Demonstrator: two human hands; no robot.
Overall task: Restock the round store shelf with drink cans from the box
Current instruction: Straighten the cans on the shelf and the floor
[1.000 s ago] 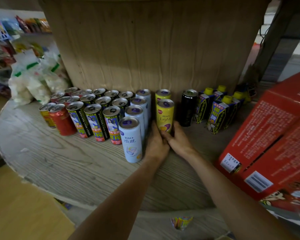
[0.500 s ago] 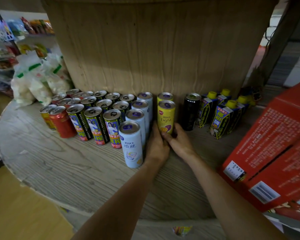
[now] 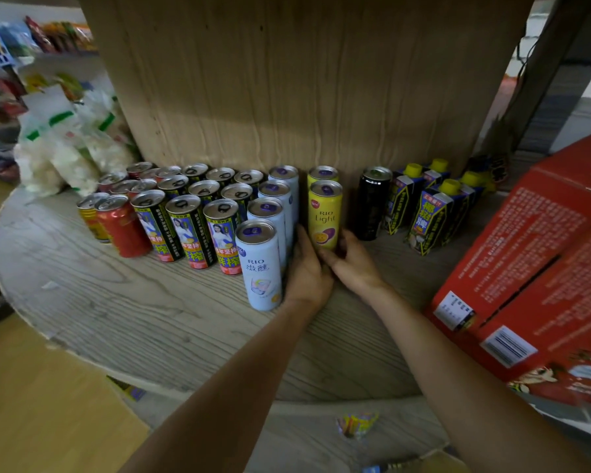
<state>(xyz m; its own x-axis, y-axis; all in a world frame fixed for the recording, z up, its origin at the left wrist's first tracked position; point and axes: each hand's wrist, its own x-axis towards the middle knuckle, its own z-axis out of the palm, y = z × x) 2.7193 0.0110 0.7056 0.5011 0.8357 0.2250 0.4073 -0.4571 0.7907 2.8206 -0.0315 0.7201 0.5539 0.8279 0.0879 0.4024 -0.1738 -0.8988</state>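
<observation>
The left hand [image 3: 307, 268] lies on the round shelf [image 3: 151, 319], back up, fingers stretched forward flat along the left side of the yellow RIO Light can [image 3: 325, 216], wedged between it and the row of pale blue RIO cans [image 3: 260, 264]. The right hand [image 3: 352, 264] takes the same can low down, thumb across its foot, fingers round the right side. The can stands upright with a purple tab, a passion fruit printed near its base, and a second yellow can [image 3: 323, 174] just behind it against the wooden core. A black can [image 3: 372, 203] stands to the right. The red box [image 3: 526, 268] sits tilted at the shelf's right edge.
</observation>
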